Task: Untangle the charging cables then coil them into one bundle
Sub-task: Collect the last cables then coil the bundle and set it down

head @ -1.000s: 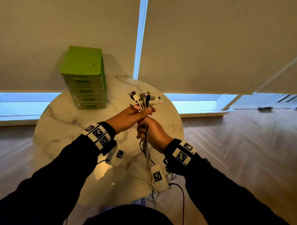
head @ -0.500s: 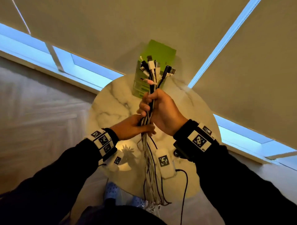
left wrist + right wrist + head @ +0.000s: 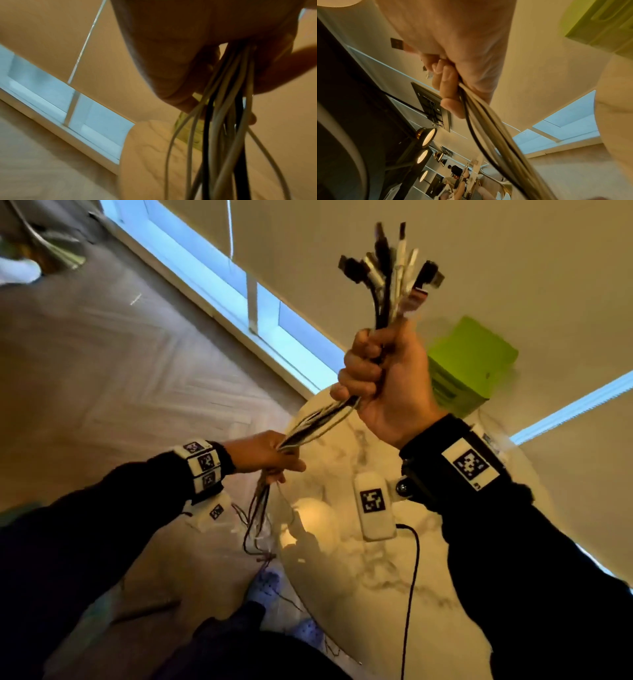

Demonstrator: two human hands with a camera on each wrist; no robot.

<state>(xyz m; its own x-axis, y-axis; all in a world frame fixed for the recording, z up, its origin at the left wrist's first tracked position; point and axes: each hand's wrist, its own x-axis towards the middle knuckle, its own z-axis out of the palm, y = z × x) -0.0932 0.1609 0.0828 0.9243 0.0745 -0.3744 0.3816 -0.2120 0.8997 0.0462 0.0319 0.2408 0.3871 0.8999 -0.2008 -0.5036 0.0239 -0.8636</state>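
Note:
Several black and white charging cables (image 3: 318,422) run as one bunch between my two hands. My right hand (image 3: 380,378) is raised high above the round marble table (image 3: 445,594) and grips the bunch in a fist, with the plug ends (image 3: 390,272) fanning out above it. My left hand (image 3: 270,457) is lower and to the left, its fingers curled round the same bunch. Below it the loose cable tails (image 3: 258,522) hang past the table edge toward the floor. In the wrist views the cables (image 3: 223,121) pass through my left fingers, and my right fingers (image 3: 447,83) clamp the cables (image 3: 488,128).
A green stack of small drawers (image 3: 469,364) stands at the back of the table. White tagged devices (image 3: 373,505) dangle from my wrists, one with a black lead (image 3: 411,594). Wooden floor (image 3: 120,371) lies left; low windows (image 3: 212,278) run under drawn blinds.
My right hand has risen with the plug ends, while my left hand has slid down and leftward along the bunch, widening the gap between them. My head view has swung left.

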